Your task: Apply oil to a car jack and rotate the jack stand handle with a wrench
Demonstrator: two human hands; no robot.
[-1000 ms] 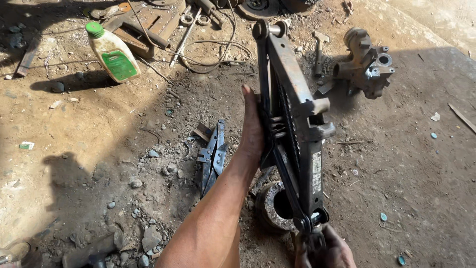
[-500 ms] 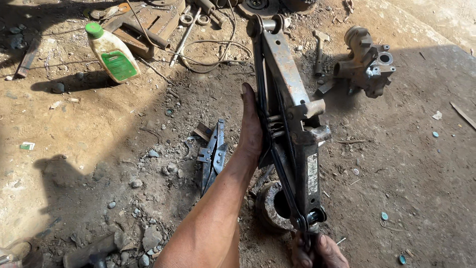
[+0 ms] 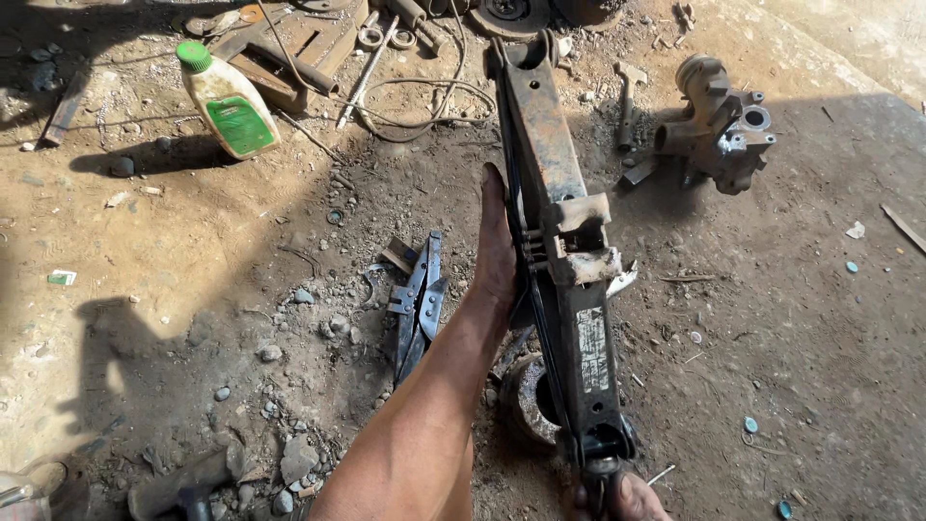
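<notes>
A bottle (image 3: pixel 228 101) lies near the dirt floor's (image 3: pixel 145 251) top-left corner. Pliers (image 3: pixel 417 307) lie mid-floor. A rusty casting (image 3: pixel 719 125) sits toward the top-right; a ring (image 3: pixel 526 400) rests near the bottom edge.

Outdoor repair yard: dirt ground (image 3: pixel 193 289), scattered car parts (image 3: pixel 719 125).

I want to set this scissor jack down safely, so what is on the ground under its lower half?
Under the scissor jack, a round rusty metal ring part lies on the dirt ground. The jack covers its right side, so what lies there is hidden. The left hand grips the jack's middle, the right hand its bottom end.
</notes>
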